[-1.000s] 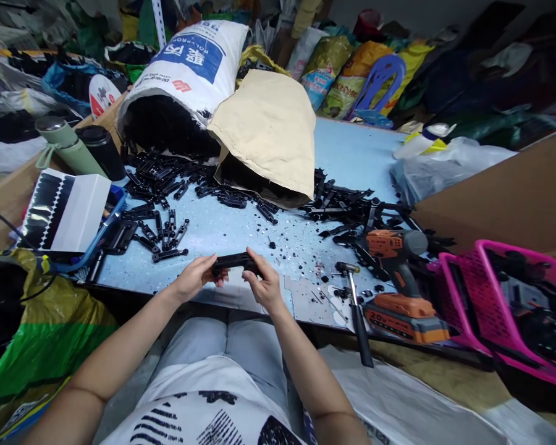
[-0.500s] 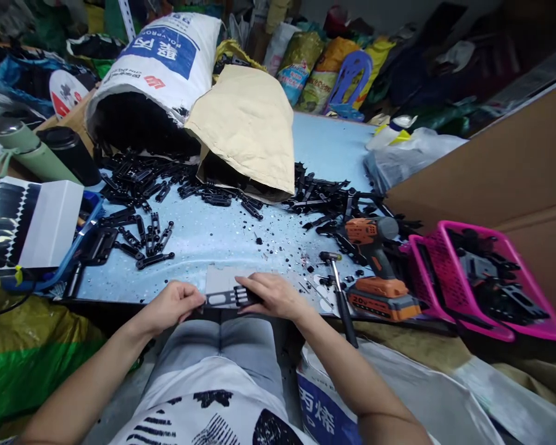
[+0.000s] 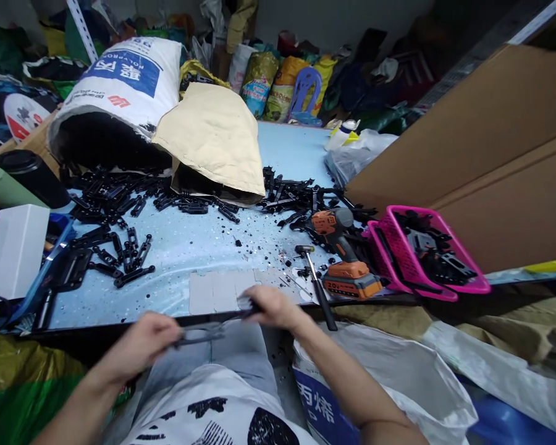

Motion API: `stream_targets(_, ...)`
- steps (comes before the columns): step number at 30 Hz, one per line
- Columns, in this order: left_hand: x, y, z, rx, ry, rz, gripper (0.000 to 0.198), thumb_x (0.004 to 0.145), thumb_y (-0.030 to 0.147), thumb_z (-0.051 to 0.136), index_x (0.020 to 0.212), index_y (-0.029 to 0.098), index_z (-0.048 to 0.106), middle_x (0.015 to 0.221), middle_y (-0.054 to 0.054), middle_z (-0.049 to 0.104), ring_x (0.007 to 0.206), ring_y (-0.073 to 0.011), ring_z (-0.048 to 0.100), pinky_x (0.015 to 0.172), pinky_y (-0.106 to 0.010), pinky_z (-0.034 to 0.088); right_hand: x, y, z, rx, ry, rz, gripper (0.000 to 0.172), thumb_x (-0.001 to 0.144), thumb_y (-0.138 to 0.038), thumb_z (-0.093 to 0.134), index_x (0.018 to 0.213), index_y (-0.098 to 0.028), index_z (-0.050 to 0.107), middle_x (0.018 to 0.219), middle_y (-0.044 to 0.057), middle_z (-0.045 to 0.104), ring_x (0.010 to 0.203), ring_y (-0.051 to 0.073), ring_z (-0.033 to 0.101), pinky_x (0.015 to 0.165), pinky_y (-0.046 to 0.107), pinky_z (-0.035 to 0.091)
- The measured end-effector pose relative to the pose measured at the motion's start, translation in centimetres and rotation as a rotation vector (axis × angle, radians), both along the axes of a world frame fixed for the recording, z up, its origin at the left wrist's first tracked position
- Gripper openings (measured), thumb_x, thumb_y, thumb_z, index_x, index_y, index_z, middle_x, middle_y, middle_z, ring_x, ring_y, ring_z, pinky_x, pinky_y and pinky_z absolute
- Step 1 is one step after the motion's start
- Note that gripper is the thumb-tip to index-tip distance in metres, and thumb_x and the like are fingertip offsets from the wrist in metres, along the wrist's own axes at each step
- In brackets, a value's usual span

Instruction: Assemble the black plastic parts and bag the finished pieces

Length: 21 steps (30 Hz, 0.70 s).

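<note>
Over my lap, at the table's front edge, my left hand is closed on one end of a flat black slotted plastic part, smeared by motion. Higher and to the right, my right hand pinches a dark piece, too blurred to tell its kind. Whether the two pieces touch is unclear, though a gap seems to show between them. Behind the hands, grey cardboard pieces lie on the blue tabletop. A hammer and an orange cordless power driver rest right of my right hand.
Black plastic parts are strewn across the table. A white sack and a beige paper bag lie open behind. Pink baskets hold parts at right, beside a cardboard panel. A white bag stands below the edge.
The view has turned to the right. My hands have moved apart and off the cardboard, the left one lower with the slotted part, the right one with the dark piece.
</note>
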State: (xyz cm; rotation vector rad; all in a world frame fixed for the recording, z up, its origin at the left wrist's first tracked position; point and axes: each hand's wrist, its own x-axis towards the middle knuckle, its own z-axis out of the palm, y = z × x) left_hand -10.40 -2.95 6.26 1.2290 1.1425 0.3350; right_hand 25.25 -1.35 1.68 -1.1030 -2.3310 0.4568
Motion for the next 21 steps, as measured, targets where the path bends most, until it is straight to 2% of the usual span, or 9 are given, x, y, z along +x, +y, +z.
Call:
stream_targets(2, -1.5, -0.2, 0.1, 0.027, 0.041, 0.156, 0.054, 0.071, 0.068, 0.052, 0.053, 0.018, 0.046, 0.038, 0.006, 0.033, 0.033, -0.005, 0.025, 0.036, -0.019, 0.015, 2.5, 0.2, 0.0, -0.084, 0.139, -0.316, 0.043, 0.084, -0.057, 0.05, 0.099, -0.018, 0.057, 0.084, 0.008, 0.063, 0.074, 0.018, 0.061, 0.065, 0.032, 0.05)
stream_targets(3, -1.5, -0.2, 0.0, 0.031, 0.075, 0.189, 0.054, 0.071, 0.068, 0.052, 0.053, 0.018, 0.045, 0.037, 0.006, 0.032, 0.033, -0.0051, 0.026, 0.036, -0.019, 0.016, 3.2, 0.1, 0.0, -0.139, 0.218, -0.439, 0.043, 0.082, -0.058, 0.052, 0.097, -0.018, 0.057, 0.085, 0.007, 0.062, 0.074, 0.018, 0.06, 0.065, 0.032, 0.049)
stream_targets(4, -1.0, -0.2, -0.2, 0.009, 0.103, 0.153, 0.052, 0.072, 0.067, 0.053, 0.054, 0.018, 0.045, 0.037, 0.006, 0.035, 0.032, -0.0052, 0.027, 0.036, -0.019, 0.018, 3.3, 0.0, 0.0, -0.22, 0.302, -0.48, 0.044, 0.079, -0.059, 0.056, 0.095, -0.018, 0.055, 0.084, 0.007, 0.062, 0.072, 0.018, 0.059, 0.065, 0.032, 0.049)
stream_targets(5, 0.0, -0.1, -0.5, -0.007, 0.101, 0.088, 0.05, 0.072, 0.064, 0.054, 0.055, 0.018, 0.046, 0.039, 0.005, 0.038, 0.032, -0.0055, 0.03, 0.036, -0.019, 0.021, 2.7, -0.2, 0.1, -0.329, 0.385, -0.454, 0.045, 0.074, -0.058, 0.062, 0.093, -0.018, 0.054, 0.084, 0.006, 0.062, 0.07, 0.017, 0.058, 0.063, 0.031, 0.048)
stream_targets(8, 4.3, 0.1, -1.8, -0.006, 0.029, -0.064, 0.048, 0.073, 0.062, 0.055, 0.058, 0.017, 0.049, 0.041, 0.004, 0.044, 0.034, -0.0058, 0.034, 0.037, -0.019, 0.025, -1.2, -1.1, 0.1, -0.724, 0.637, -0.185, 0.049, 0.064, -0.047, 0.076, 0.092, -0.02, 0.046, 0.088, 0.004, 0.064, 0.063, 0.012, 0.056, 0.057, 0.025, 0.047)
stream_targets(11, 7.1, 0.1, -2.8, -0.003, -0.022, -0.13, 0.048, 0.075, 0.062, 0.052, 0.061, 0.016, 0.05, 0.042, 0.004, 0.044, 0.034, -0.0059, 0.033, 0.037, -0.019, 0.025, -4.9, -1.8, 0.1, -0.999, 0.863, -0.049, 0.052, 0.064, -0.038, 0.079, 0.092, -0.021, 0.038, 0.083, 0.002, 0.065, 0.058, 0.01, 0.058, 0.053, 0.024, 0.049)
stream_targets(14, 7.4, -0.1, -3.0, 0.059, -0.029, -0.122, 0.046, 0.077, 0.058, 0.052, 0.06, 0.015, 0.051, 0.042, 0.004, 0.044, 0.037, -0.0058, 0.034, 0.039, -0.019, 0.026, -6.0, -2.4, -0.3, -1.146, 0.95, -0.013, 0.055, 0.058, -0.036, 0.082, 0.092, -0.018, 0.042, 0.076, 0.0, 0.063, 0.057, 0.012, 0.062, 0.051, 0.025, 0.053)
stream_targets(16, 7.1, -0.2, -2.9, 0.105, -0.047, -0.133, 0.044, 0.078, 0.054, 0.054, 0.061, 0.014, 0.053, 0.044, 0.003, 0.044, 0.039, -0.0059, 0.036, 0.041, -0.018, 0.027, -6.0, -2.8, -0.7, -1.19, 0.982, 0.016, 0.056, 0.054, -0.033, 0.085, 0.091, -0.016, 0.046, 0.075, -0.001, 0.061, 0.057, 0.012, 0.063, 0.05, 0.026, 0.054)
stream_targets(21, 7.0, -0.5, -2.7, 0.006, -0.183, -0.306, 0.049, 0.072, 0.062, 0.057, 0.06, 0.015, 0.052, 0.042, 0.003, 0.043, 0.036, -0.0073, 0.037, 0.037, -0.019, 0.026, -6.0, -3.4, -1.8, -1.233, 1.076, 0.137, 0.061, 0.049, -0.041, 0.085, 0.089, -0.017, 0.045, 0.067, -0.004, 0.06, 0.05, 0.012, 0.06, 0.044, 0.022, 0.049)
